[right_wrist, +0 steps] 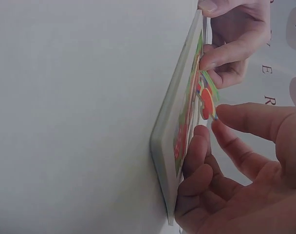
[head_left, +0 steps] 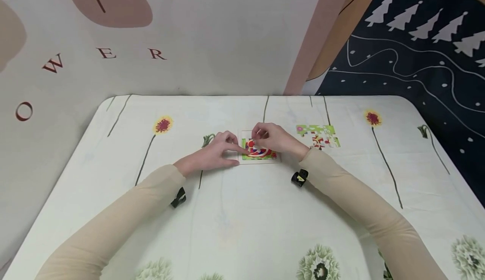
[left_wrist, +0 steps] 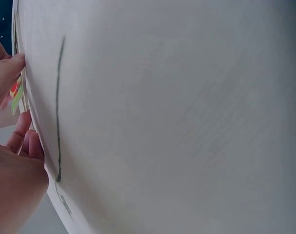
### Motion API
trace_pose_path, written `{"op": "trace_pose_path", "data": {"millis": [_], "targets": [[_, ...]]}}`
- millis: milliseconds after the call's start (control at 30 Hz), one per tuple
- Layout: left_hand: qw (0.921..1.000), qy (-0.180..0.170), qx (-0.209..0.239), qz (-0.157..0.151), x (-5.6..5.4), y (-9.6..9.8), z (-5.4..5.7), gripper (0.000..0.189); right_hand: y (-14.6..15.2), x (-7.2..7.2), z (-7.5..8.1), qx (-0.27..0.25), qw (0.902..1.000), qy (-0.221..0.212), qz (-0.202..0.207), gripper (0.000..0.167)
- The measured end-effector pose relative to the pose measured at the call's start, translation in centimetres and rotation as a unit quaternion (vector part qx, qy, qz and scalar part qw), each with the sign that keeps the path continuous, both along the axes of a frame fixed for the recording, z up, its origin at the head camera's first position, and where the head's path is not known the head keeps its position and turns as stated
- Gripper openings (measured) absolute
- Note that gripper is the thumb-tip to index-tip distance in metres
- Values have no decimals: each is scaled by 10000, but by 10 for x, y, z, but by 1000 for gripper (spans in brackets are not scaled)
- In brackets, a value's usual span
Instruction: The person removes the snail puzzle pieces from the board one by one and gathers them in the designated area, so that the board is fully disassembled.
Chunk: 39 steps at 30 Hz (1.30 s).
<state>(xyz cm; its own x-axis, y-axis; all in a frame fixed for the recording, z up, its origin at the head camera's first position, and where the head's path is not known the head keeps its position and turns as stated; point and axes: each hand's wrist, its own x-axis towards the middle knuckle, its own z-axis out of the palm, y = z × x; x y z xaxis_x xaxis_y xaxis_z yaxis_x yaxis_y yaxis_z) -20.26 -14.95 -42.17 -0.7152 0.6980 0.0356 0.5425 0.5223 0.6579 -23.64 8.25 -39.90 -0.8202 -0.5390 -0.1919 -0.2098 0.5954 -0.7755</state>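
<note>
- An indoor corner with homely décor; whether a home or a staged set could not be told.
- A pale backdrop (head_left: 227,40) bore the letters "O W E R".
- A navy panel (head_left: 401,67) showed white fir trees (head_left: 404,18).
- A flower-printed cover (head_left: 242,212) dressed the bench (head_left: 197,107).
</note>
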Motion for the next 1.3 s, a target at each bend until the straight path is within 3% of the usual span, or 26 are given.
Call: {"op": "trace_pose_path", "data": {"millis": [567, 1300], "targets": [[10000, 41, -60, -14, -1, 1, 1, 34, -3, 0, 1, -206, 9997, -22, -127, 5], [9998, 145, -149, -37, 0, 0, 1, 33, 16, -2, 0, -346, 9975, -248, -562, 5]]}}
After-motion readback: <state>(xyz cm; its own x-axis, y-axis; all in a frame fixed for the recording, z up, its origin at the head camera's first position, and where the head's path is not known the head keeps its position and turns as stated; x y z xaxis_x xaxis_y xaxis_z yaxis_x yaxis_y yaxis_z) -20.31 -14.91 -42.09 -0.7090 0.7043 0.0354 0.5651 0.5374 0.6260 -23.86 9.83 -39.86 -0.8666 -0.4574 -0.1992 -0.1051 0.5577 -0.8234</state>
